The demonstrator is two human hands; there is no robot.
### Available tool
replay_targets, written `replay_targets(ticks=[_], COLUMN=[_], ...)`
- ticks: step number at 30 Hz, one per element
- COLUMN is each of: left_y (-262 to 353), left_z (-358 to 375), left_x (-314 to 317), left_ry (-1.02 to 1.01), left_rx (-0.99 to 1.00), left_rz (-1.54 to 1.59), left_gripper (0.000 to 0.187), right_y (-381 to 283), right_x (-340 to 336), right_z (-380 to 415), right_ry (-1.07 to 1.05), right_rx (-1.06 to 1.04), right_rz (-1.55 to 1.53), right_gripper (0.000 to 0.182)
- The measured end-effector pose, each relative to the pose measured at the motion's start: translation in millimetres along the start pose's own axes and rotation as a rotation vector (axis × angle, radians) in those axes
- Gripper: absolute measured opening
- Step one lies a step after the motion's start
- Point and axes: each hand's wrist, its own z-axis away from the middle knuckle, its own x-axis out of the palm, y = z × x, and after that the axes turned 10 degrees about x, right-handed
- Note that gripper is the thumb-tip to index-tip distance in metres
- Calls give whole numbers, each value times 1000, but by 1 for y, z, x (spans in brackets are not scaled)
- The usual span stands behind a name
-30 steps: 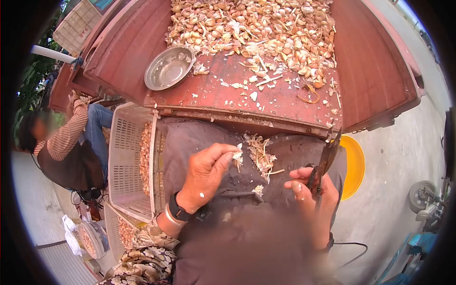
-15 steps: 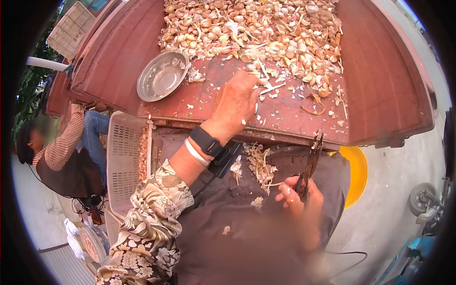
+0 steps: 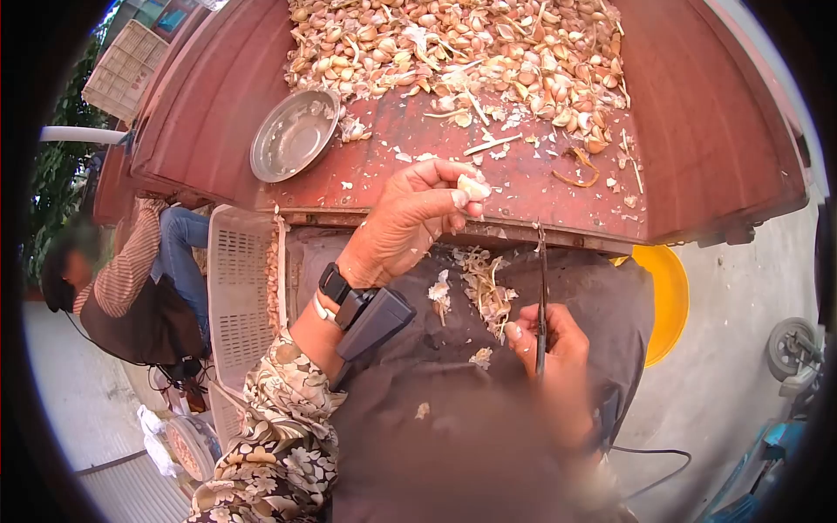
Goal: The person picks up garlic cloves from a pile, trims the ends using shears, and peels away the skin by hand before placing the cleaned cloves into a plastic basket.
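Note:
My left hand (image 3: 405, 218), with a dark band at the wrist, pinches a pale garlic clove (image 3: 473, 187) between thumb and fingers, above the front edge of the red tray (image 3: 558, 205). Lower right, my right hand (image 3: 551, 342) is wrapped round dark scissors (image 3: 542, 305) whose narrow blades point up toward that edge. A large heap of garlic cloves (image 3: 488, 52) covers the back of the tray. Dry skins and stems (image 3: 485, 288) lie on the dark apron (image 3: 392, 349) between my hands.
A metal bowl (image 3: 296, 136) sits at the tray's left. Below it is a white plastic crate (image 3: 240, 296) with cloves along one side. Another person (image 3: 131, 288) sits at the far left. A yellow basin (image 3: 667, 301) and a wheel (image 3: 793, 347) are at the right.
My left hand has lifted off the tray and come back toward me, now with a clove in its fingertips. The scissors have turned more upright and moved slightly left.

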Motion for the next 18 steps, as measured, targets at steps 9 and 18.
replay_targets(ticks=[9,18], left_y=[-13,-6], left_z=[52,63], left_x=[39,29], left_ry=[93,-22], left_rx=[114,208], left_rz=[-159,-501], left_gripper=[27,25], right_y=[-9,-6], right_x=[1,-2], right_z=[13,13], right_ry=[119,63], right_rx=[-349,-403], right_rz=[423,568], right_gripper=[38,42])
